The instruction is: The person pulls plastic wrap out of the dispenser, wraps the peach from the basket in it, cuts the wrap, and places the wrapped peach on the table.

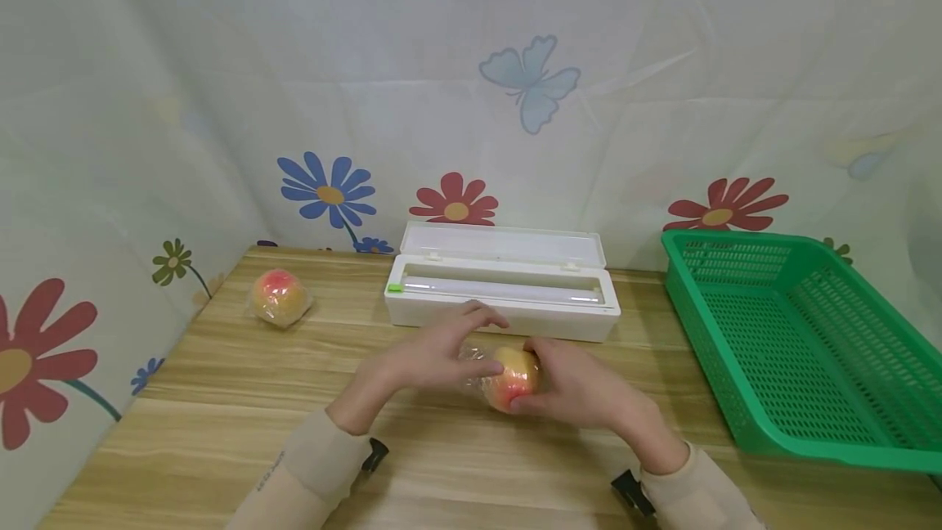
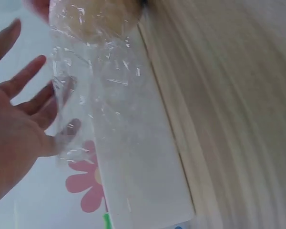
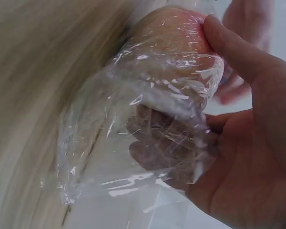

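A yellow and pink peach [image 1: 511, 376], wrapped in clear cling film, is at the front of the table between the hands. My right hand [image 1: 585, 387] grips it from the right, and in the right wrist view the thumb [image 3: 229, 45] presses on its pink side. Loose cling film [image 3: 119, 138] hangs off the fruit over the other fingers, which show through it. On the left, my left hand [image 1: 441, 350] has its fingers spread beside the film's loose end [image 2: 109, 81]; whether they touch it I cannot tell.
Behind the hands stands a white cling film dispenser [image 1: 508, 319], lid raised, with a film roll [image 1: 500, 290] inside. Another wrapped peach [image 1: 280, 298] lies at the back left. A green plastic basket [image 1: 724, 366] occupies the right side. A flowered curtain [image 1: 368, 88] borders the wooden table [image 1: 221, 415].
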Tool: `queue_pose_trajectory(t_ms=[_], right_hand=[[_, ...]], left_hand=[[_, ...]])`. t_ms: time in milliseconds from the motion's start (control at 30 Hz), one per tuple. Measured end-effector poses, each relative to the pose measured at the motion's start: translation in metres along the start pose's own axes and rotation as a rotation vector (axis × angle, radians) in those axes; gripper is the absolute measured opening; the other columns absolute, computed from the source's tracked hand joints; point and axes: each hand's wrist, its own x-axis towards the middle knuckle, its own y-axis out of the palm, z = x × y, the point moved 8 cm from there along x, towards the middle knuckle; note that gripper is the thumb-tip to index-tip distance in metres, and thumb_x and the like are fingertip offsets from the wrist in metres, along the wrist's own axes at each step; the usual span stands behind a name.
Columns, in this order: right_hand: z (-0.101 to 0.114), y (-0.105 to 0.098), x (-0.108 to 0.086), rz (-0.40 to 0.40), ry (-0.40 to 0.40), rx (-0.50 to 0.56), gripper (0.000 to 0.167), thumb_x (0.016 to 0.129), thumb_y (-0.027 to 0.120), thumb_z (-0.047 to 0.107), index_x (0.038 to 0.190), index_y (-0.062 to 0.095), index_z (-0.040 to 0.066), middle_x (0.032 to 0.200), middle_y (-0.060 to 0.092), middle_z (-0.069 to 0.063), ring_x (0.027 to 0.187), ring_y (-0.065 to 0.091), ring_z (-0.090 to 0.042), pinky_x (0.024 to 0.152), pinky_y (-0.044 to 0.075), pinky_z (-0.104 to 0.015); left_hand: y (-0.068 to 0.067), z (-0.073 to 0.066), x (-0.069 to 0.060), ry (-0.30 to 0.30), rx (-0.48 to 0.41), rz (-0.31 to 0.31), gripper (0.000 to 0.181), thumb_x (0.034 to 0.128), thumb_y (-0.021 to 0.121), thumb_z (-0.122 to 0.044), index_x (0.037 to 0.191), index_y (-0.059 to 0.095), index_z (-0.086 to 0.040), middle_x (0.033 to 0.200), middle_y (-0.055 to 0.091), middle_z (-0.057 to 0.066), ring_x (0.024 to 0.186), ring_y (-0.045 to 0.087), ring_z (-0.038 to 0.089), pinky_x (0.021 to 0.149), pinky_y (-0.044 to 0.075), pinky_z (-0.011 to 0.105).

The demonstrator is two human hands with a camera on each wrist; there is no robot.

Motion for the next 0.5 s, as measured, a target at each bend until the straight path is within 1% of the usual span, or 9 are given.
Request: queue_pose_trajectory(t_ms=[67,100,167,233,300,367,433,500], right_hand=[[-0.003,0.0,0.0,0.002,0.034,0.033,0.054,0.081,0.087,0.044,0.111,0.061,0.007,0.091,0.06,0.007,0.08,0.057,-0.01,0.074,0.052,-0.033],[-0.004,-0.001,0.001,0.003,0.049,0.05,0.054,0.081,0.087,0.045,0.109,0.061,0.007,0.09,0.06,0.007,0.078,0.057,-0.011,0.072,0.051,-0.033],[-0.007,0.0,0.001,0.005,0.083,0.082,0.053,0.08,0.087,0.046,0.106,0.061,0.008,0.086,0.06,0.006,0.076,0.056,-0.012,0.069,0.05,-0.032],[-0.009,0.0,0.002,0.004,0.115,0.113,0.054,0.08,0.087,0.047,0.106,0.061,0.008,0.086,0.06,0.005,0.076,0.057,-0.013,0.068,0.05,-0.032],[-0.012,0.0,0.002,0.002,0.139,0.135,0.055,0.079,0.088,0.047,0.106,0.061,0.007,0.085,0.061,0.004,0.075,0.056,-0.013,0.067,0.05,-0.032],[-0.014,0.001,0.002,0.001,0.168,0.155,0.056,0.079,0.088,0.046,0.108,0.062,0.006,0.086,0.061,0.003,0.077,0.057,-0.014,0.068,0.05,-0.033],[-0.015,0.0,0.002,0.0,0.187,0.186,0.058,0.079,0.088,0.045,0.11,0.062,0.004,0.088,0.062,0.001,0.078,0.057,-0.015,0.069,0.051,-0.034],[-0.017,-0.001,0.0,-0.006,0.207,0.223,0.058,0.079,0.089,0.042,0.111,0.062,0.002,0.09,0.062,0.0,0.079,0.058,-0.016,0.07,0.051,-0.034]], left_hand=[[-0.009,-0.009,0.0,0.065,-0.01,-0.069,0.045,0.0962,0.074,-0.036,0.132,0.061,-0.012,0.13,0.058,-0.002,0.122,0.054,0.022,0.104,0.048,0.039],[-0.013,-0.013,-0.001,0.103,-0.026,-0.093,0.041,0.0966,0.074,-0.033,0.129,0.063,-0.009,0.125,0.061,0.0,0.117,0.057,0.022,0.101,0.049,0.038],[-0.017,-0.021,-0.002,0.162,-0.063,-0.111,0.031,0.0971,0.074,-0.026,0.12,0.066,-0.006,0.113,0.065,-0.001,0.104,0.061,0.019,0.092,0.054,0.036],[-0.018,-0.026,-0.003,0.198,-0.079,-0.096,0.022,0.0974,0.074,-0.022,0.113,0.068,-0.008,0.102,0.066,-0.004,0.091,0.06,0.014,0.08,0.055,0.031],[-0.017,-0.028,-0.004,0.204,-0.089,-0.058,0.014,0.0974,0.074,-0.021,0.105,0.07,-0.011,0.089,0.064,-0.008,0.079,0.058,0.01,0.07,0.054,0.027],[-0.015,-0.029,-0.005,0.187,-0.076,-0.015,0.009,0.0974,0.074,-0.022,0.098,0.072,-0.013,0.08,0.062,-0.011,0.071,0.055,0.008,0.063,0.049,0.025],[-0.013,-0.026,-0.006,0.164,-0.075,0.027,0.012,0.098,0.073,-0.025,0.093,0.073,-0.014,0.074,0.062,-0.011,0.066,0.054,0.008,0.059,0.047,0.024],[-0.011,-0.023,-0.007,0.136,-0.087,0.06,0.017,0.0989,0.072,-0.027,0.091,0.074,-0.012,0.072,0.065,-0.009,0.065,0.055,0.008,0.059,0.048,0.024]])
